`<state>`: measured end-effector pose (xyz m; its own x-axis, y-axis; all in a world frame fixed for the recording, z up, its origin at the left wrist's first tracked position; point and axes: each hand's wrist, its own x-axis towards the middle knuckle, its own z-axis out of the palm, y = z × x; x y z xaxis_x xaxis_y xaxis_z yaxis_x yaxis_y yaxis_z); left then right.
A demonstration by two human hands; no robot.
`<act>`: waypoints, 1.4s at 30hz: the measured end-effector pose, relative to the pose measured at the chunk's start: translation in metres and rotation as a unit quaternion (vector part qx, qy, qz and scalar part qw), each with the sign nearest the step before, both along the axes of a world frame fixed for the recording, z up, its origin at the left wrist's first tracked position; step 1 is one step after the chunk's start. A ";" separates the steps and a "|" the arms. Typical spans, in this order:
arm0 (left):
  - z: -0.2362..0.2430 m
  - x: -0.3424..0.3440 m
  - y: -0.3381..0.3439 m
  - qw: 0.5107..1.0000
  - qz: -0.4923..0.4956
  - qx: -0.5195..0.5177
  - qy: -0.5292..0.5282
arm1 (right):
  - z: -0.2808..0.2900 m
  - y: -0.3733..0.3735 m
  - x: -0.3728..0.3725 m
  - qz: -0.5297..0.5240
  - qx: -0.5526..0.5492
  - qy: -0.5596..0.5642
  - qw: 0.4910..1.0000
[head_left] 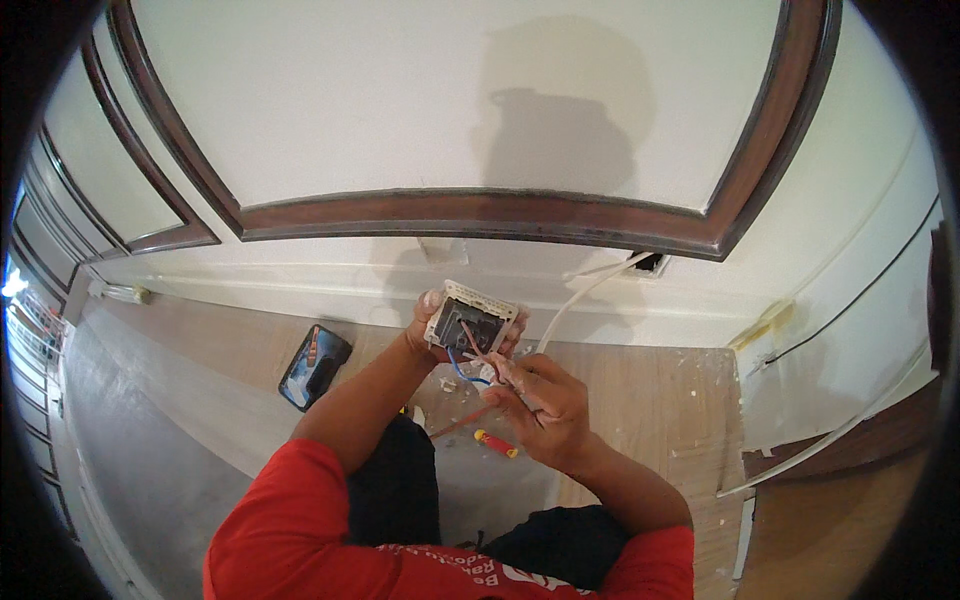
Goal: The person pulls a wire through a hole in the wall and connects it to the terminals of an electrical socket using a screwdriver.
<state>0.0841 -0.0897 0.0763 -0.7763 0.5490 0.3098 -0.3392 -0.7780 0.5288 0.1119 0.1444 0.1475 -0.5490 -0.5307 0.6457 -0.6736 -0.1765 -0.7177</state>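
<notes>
My left hand [425, 318] grips a wall socket [468, 322] by its edges, its dark back with the terminals turned up. A brown wire [471, 337] and a blue wire [458, 368] run from that back to my right hand [550, 408]. The fingers of my right hand are pinched on the wires, just below the socket. A white cable [572, 300] curves down from the wall to this hand. White dust coats the fingertips of both hands. On the floor below lies a red and yellow screwdriver [496, 444].
The cable comes out of a dark box opening [649, 264] in the wall, under brown wooden trim [470, 215]. To the left, a black and blue case [314, 366] lies on the floor. Plastic sheeting [170, 400] covers the floor at left. Debris bits [447, 384] lie below the socket.
</notes>
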 end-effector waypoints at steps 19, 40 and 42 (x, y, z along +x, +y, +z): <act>0.011 0.004 0.008 0.998 0.048 0.007 -0.042 | 0.002 -0.003 -0.004 -0.061 -0.031 -0.005 0.998; 0.004 0.006 -0.007 0.997 0.066 -0.037 -0.024 | -0.008 -0.008 -0.001 -0.012 -0.030 -0.009 0.999; 0.006 0.007 -0.007 0.996 0.068 -0.046 -0.029 | -0.007 -0.007 -0.002 -0.014 -0.025 -0.005 1.000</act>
<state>0.0909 -0.0965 0.0827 -0.8608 0.4612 0.2152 -0.2662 -0.7684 0.5820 0.1098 0.1371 0.1401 -0.5702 -0.4812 0.6658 -0.6716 -0.1936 -0.7152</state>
